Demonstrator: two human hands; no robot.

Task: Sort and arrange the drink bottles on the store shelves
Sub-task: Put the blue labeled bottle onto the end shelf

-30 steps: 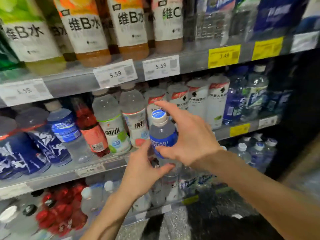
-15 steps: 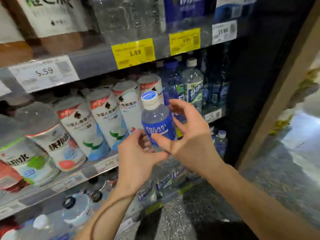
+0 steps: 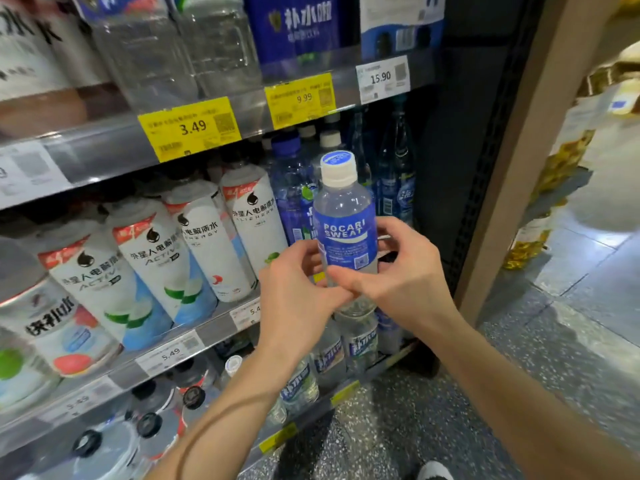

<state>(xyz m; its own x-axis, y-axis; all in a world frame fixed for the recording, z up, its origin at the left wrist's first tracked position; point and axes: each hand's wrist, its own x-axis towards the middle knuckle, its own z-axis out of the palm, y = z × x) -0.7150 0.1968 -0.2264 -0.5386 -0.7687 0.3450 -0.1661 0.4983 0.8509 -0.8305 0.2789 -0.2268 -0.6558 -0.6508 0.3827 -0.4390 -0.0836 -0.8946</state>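
Observation:
A clear Pocari Sweat bottle point(image 3: 344, 230) with a blue label and a white cap stands upright in front of the middle shelf. Both hands hold its lower half. My left hand point(image 3: 294, 299) grips it from the left, and my right hand point(image 3: 405, 275) wraps it from the right with the thumb across the front. Behind the bottle stand blue water bottles point(image 3: 291, 188) on the middle shelf point(image 3: 211, 327). To their left is a row of white electrolyte bottles point(image 3: 207, 237). The bottle's base is hidden by my fingers.
The upper shelf point(image 3: 114, 150) carries large clear bottles and blue packs, with yellow price tags point(image 3: 190, 128) on its rail. The bottom shelf holds small water bottles point(image 3: 329, 355). A brown upright post point(image 3: 512, 168) ends the shelving on the right. Speckled floor point(image 3: 519, 375) lies beyond it.
The view and both hands have shifted right along the shelves with the bottle. It now sits before the blue water bottles, label facing me, and my right hand has closed around it.

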